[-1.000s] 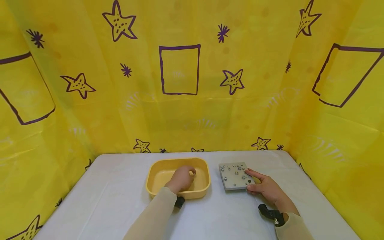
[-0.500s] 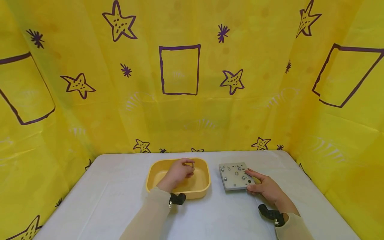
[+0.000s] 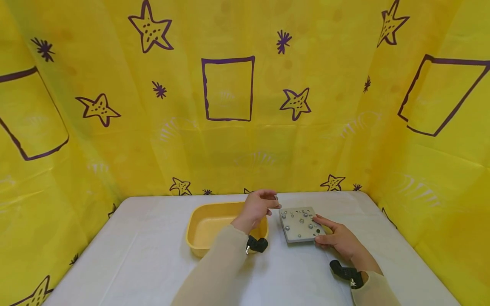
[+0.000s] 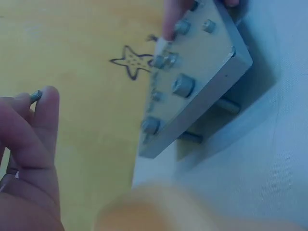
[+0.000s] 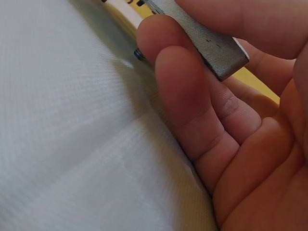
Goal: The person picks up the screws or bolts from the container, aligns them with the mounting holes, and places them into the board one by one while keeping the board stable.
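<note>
A yellow tray (image 3: pixel 203 229) sits on the white worktop (image 3: pixel 134 255). Above its right rim, the left hand (image 3: pixel 257 206) pinches a small screw (image 4: pixel 36 96). Just right, the right hand (image 3: pixel 338 240) grasps the grey metal plate (image 3: pixel 300 224) at its near corner.

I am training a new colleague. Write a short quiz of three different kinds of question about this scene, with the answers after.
1. True or false: the right hand grips a corner of the grey metal plate.
2. Multiple choice: what does the left hand pinch? A) a small screw B) a coin C) a pen
3. Fill in: the yellow tub stands on the table to the ____ of the plate, from the person's side.

Key
1. True; the plate's edge lies between thumb and fingers.
2. A; its head shows between the fingertips in the left wrist view.
3. left
</note>
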`<state>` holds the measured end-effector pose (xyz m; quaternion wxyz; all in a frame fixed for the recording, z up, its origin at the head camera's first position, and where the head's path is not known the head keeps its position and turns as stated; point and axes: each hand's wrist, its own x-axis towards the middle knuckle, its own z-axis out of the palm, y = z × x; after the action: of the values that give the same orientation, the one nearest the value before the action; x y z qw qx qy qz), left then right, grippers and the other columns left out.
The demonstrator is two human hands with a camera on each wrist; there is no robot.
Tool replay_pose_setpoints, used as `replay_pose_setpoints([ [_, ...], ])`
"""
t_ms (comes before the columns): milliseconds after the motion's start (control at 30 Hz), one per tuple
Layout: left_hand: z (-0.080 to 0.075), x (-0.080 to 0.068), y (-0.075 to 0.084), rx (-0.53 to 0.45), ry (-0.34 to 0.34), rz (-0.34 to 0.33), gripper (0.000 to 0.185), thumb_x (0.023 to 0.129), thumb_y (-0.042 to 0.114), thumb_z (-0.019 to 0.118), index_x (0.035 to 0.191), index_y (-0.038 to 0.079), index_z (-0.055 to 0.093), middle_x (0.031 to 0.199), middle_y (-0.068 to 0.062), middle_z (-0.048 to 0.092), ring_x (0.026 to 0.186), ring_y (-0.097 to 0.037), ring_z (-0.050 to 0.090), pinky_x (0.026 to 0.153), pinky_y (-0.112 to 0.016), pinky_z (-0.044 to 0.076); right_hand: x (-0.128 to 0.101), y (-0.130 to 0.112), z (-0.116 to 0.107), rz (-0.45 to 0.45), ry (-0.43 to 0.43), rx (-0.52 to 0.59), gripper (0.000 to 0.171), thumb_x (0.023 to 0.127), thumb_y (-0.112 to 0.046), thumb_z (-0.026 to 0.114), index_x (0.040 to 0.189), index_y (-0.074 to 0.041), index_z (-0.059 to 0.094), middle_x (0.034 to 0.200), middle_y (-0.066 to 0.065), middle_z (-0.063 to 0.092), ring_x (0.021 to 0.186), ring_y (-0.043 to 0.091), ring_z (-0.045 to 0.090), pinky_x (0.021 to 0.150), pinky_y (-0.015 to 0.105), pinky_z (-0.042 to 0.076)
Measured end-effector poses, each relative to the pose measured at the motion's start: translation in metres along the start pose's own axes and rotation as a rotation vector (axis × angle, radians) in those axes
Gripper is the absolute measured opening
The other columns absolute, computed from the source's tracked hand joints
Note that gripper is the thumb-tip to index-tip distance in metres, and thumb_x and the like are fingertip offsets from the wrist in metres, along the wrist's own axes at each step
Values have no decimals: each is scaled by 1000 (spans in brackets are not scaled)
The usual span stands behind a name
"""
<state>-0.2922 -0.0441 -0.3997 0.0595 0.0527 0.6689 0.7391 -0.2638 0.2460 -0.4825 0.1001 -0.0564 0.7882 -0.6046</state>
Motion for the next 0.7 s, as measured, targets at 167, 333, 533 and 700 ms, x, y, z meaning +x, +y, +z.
replay_pose_setpoints([
  [167, 29, 16, -11, 132, 44, 9, 20, 89, -1, 71, 107, 7, 69, 94, -6, 65, 81, -21, 69, 60, -29, 53, -2, -3, 1, -1, -13, 21, 77, 81, -13, 83, 149, -9, 47, 162, 9, 25, 108, 28, 54, 72, 32, 55],
  [333, 47, 27, -26, 230, 100, -23, 15, 88, -2, 73, 97, 10, 69, 86, -5, 64, 75, -24, 67, 65, -35, 57, -3, -1, 2, 14, -10, 28, 77, 81, -13, 83, 149, -9, 46, 161, 10, 25, 99, 25, 58, 71, 32, 55],
  [533, 60, 36, -36, 303, 131, -3, 14, 85, -4, 74, 89, 8, 70, 79, -4, 64, 62, -23, 65, 57, -28, 55, -2, -2, 2, -3, 8, -4, 77, 80, -15, 84, 148, -10, 49, 160, 11, 28, 105, 27, 56, 70, 32, 55],
  [700, 65, 36, -34, 353, 126, 5, 12, 87, -4, 72, 88, 8, 69, 77, -2, 63, 65, -23, 67, 58, -26, 54, -1, -4, 2, -10, 15, -28, 76, 79, -17, 85, 147, -11, 51, 160, 10, 30, 113, 29, 51, 70, 32, 55],
])
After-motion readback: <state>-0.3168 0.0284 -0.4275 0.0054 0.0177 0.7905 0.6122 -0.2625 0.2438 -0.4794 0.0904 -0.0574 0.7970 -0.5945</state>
